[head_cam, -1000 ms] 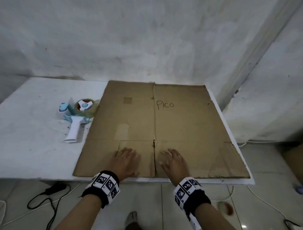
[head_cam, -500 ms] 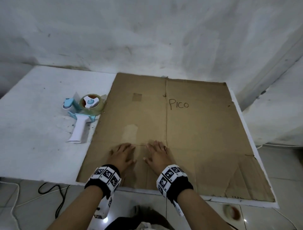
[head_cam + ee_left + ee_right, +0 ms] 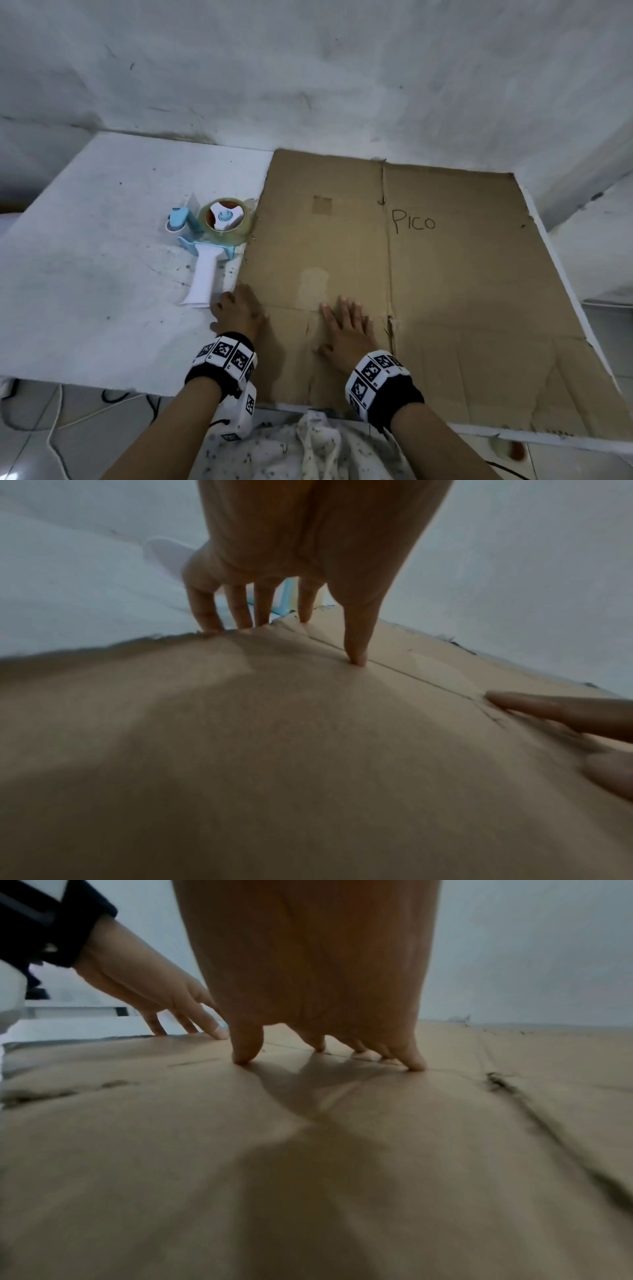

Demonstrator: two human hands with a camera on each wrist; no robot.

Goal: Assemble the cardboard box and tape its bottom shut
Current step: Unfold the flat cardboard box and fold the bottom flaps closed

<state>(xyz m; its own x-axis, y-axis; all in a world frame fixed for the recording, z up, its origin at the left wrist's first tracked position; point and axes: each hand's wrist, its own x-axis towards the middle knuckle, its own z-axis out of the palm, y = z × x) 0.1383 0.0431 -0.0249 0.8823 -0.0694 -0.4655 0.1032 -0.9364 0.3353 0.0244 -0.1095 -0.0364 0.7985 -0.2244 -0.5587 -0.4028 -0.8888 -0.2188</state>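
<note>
Flattened cardboard box [image 3: 394, 274] is lying on the tabletop [image 3: 102, 274], not yet assembled. Left hand [image 3: 239, 313] is reaching its left edge, fingers [image 3: 202, 610] spread at the rim, likely to lift it; right hand [image 3: 347, 329] is pressing flat, fingers spread, steadying. Tape dispenser [image 3: 212, 240] is waiting just beside.

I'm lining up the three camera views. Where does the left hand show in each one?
Head: left hand at the lower middle, on the cardboard's left edge.
Left wrist: top centre, fingertips on that edge.
Right wrist: upper left, reaching down to the cardboard.
Shared landmark: the cardboard's fold crease.
</note>
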